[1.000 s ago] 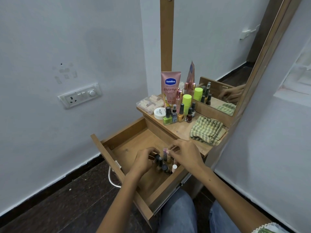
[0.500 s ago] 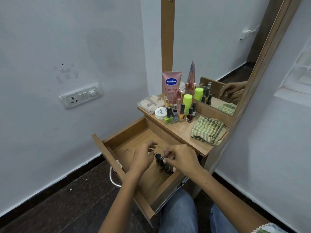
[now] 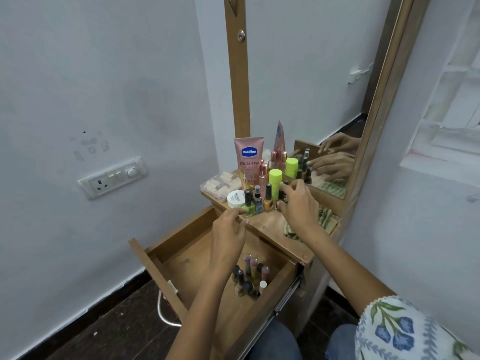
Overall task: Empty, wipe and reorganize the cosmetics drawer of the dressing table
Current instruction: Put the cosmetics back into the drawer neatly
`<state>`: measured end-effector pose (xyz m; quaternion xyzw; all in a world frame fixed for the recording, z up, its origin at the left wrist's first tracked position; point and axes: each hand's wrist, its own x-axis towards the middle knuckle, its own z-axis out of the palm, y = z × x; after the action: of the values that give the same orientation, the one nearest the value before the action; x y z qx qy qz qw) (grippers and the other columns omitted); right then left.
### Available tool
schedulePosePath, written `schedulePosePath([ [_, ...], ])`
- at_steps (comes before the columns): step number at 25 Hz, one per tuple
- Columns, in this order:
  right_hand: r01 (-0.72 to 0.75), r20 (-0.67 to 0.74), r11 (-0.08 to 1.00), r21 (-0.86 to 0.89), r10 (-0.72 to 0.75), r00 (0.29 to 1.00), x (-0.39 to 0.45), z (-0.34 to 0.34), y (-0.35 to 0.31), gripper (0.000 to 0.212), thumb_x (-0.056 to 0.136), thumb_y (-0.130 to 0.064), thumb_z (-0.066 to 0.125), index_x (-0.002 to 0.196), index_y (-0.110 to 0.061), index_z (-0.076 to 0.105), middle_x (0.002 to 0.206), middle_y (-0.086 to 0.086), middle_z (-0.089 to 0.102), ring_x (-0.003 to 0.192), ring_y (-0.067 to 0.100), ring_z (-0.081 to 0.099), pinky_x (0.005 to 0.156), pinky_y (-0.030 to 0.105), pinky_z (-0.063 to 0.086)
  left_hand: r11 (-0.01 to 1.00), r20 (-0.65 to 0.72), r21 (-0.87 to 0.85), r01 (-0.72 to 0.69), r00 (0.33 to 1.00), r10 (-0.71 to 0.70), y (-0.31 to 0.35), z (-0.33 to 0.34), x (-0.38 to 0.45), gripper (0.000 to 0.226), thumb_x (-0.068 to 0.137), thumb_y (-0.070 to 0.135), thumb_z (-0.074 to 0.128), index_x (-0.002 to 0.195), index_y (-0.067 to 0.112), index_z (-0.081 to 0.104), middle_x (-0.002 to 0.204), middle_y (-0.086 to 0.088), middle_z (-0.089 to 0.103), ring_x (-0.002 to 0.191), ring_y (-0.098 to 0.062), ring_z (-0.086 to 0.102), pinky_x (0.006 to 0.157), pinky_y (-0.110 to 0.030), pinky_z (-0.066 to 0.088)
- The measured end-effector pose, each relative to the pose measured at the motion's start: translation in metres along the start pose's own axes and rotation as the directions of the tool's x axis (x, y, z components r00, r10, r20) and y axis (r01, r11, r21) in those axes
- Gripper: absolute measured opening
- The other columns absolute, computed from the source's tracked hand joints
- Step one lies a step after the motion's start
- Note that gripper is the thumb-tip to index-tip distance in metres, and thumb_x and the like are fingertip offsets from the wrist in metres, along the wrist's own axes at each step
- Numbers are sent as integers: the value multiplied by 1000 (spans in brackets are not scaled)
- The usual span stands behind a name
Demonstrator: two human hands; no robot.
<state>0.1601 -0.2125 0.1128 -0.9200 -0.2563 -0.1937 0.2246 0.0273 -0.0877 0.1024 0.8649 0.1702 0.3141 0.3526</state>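
While reaching up from drawer to tabletop: left hand fingers curled at green polish bottle, grasp or mere touch unclear. Right hand curled round small dark bottle, mostly hidden. Rest of bottles btwn both hands; more below left wrist in drawer. Probably light, glass, slick, tippy — best pinched at cap or waist, one at a time.

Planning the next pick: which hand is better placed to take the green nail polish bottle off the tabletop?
Left. The left hand is right beside the green nail polish bottle at the tabletop edge; the right hand is farther along the row, at the dark bottles by the lime-capped bottle.
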Motion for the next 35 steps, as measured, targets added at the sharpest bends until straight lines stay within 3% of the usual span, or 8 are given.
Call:
schedulePosePath([
  [4, 7, -19, 992, 129, -5, 1000, 1, -1, 6, 24, 79, -20, 77, 93, -10, 59, 88, 5, 65, 79, 22, 64, 59, 29, 44, 998, -56, 56, 12, 998, -9, -1, 2, 5, 26, 87, 13, 66, 112, 16, 67, 115, 1, 67, 97, -5, 58, 79, -16, 43],
  [7, 13, -27, 949, 315, -5, 1000, -13, -6, 6, 23, 75, -19, 80, 88, -11, 62, 79, 1, 69, 71, 14, 66, 61, 27, 55, 990, -87, 140, 7, 996, 5, -1, 5, 19, 41, 88, 14, 65, 129, 18, 58, 131, -1, 59, 117, -14, 55, 92, -25, 45],
  [12, 48, 13, 898, 437, -59, 998, -43, -14, -3, 23, 72, -18, 82, 87, -12, 66, 78, -8, 67, 69, 1, 61, 60, 6, 49, 902, 100, 411, -130, 990, 97, 1, 11, 44, 47, 95, 21, 55, 140, 28, 44, 148, -3, 40, 136, -22, 35, 102, -39, 42],
  [15, 58, 43, 875, 480, -89, 995, -50, -14, -3, 22, 72, -18, 83, 86, -12, 67, 78, -4, 71, 71, 5, 67, 66, 19, 57, 908, 92, 377, -184, 983, 161, -2, 12, 49, 39, 88, 19, 64, 127, 23, 58, 136, -5, 54, 126, -23, 47, 95, -38, 46],
  [20, 26, 93, 836, 548, -92, 991, -61, -21, -14, 22, 71, -20, 83, 86, -18, 67, 80, -5, 71, 72, 5, 69, 65, 27, 59, 954, -32, 178, -241, 968, 250, -5, 3, 38, 14, 80, 3, 70, 92, 11, 67, 92, -5, 72, 82, -18, 67, 69, -30, 56],
  [25, -122, 305, 715, 689, -133, 943, -90, -26, -32, 18, 72, -12, 82, 86, -11, 69, 74, -1, 73, 64, 6, 70, 59, 33, 59, 950, -43, 106, -294, 953, 300, -18, -48, 13, 19, 79, 3, 71, 96, 10, 69, 88, 1, 70, 76, -3, 64, 69, -17, 55],
  [29, -125, 451, 828, 547, -166, 877, -113, -11, -45, 20, 70, -23, 82, 87, -19, 73, 79, -2, 74, 69, 5, 70, 66, 34, 59, 964, 42, 90, -250, 968, 247, -25, -76, -13, 23, 75, 7, 77, 98, 12, 72, 87, 4, 71, 76, -1, 65, 71, -12, 54],
  [35, 98, 467, 982, 162, -164, 869, -128, -2, -55, 21, 73, -39, 77, 87, -27, 68, 90, -6, 71, 87, 14, 67, 72, 27, 52, 987, 283, 136, -89, 958, 47, -36, -76, -41, 16, 72, 20, 80, 85, 21, 71, 78, 13, 68, 73, 5, 64, 68, -12, 53],
])
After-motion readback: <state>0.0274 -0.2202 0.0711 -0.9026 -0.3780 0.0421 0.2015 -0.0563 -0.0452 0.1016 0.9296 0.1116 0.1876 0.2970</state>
